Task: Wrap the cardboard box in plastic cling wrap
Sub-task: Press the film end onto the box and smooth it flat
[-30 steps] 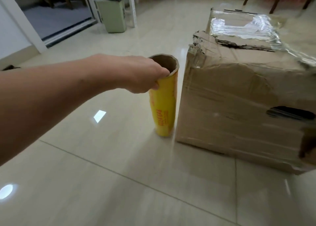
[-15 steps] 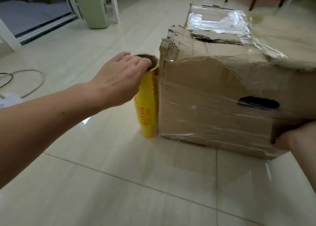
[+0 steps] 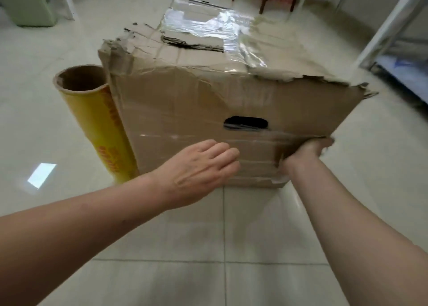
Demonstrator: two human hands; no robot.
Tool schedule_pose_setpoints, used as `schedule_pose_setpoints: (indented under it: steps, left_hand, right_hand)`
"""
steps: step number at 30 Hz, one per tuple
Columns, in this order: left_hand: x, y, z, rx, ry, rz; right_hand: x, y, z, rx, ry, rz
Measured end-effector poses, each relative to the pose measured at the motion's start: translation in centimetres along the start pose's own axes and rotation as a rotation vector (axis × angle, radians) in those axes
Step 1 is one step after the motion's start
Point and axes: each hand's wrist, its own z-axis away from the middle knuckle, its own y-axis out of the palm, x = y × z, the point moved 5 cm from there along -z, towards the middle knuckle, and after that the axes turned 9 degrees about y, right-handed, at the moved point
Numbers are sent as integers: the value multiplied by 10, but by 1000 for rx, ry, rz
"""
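The cardboard box (image 3: 208, 111) sat on the tiled floor (image 3: 222, 236) straight ahead of me at twelve o'clock. By my reckoning it was partly wrapped. Clear bands of film crossed its front face below the handle hole (image 3: 245, 123), and a crumpled sheet of film (image 3: 208, 25) lay over the top towards the far side. The torn upper edges looked only loosely covered, so I judged that more turns were needed and that the film had not yet been cut from the roll.

The cling wrap roll (image 3: 102, 129) stood on end at nine o'clock of the box, touching its left corner, with nobody holding it.

My left hand (image 3: 199, 167) lay flat, fingers straight, against the lower front face and held nothing. My right hand (image 3: 308, 150) was curled round the box's edge at about four o'clock of that face. I could not tell whether the film's end was also pinned under those fingers.

Half a second before, my left hand had been on the roll's open top. It had since let go and come across to the box. My right hand had kept its hold at the same lower corner, and my head had swung to face the box squarely.
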Motion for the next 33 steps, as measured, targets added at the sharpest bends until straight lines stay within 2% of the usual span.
schedule_pose_setpoints:
  steps: [7,13,16,20,25,30,33]
  left_hand:
    - [-8,22,-84,5,119,-38]
    - [-13,38,-126,44,217,-215]
    - [-19,33,-146,23,222,-228]
    - [-19,35,-160,78,250,-435]
    - [-4,37,-154,50,269,-711]
    - [0,38,-158,5,229,-823]
    - [0,36,-165,-18,236,-802]
  right_hand:
    - [2,-8,-7,280,103,267]
    - [17,-38,-18,348,231,513]
    - [22,-46,-24,391,332,497]
    - [32,-50,-24,431,403,558]
    - [33,-58,-24,467,358,584]
    - [21,-81,-42,325,322,358]
    - [4,-85,-53,341,288,310]
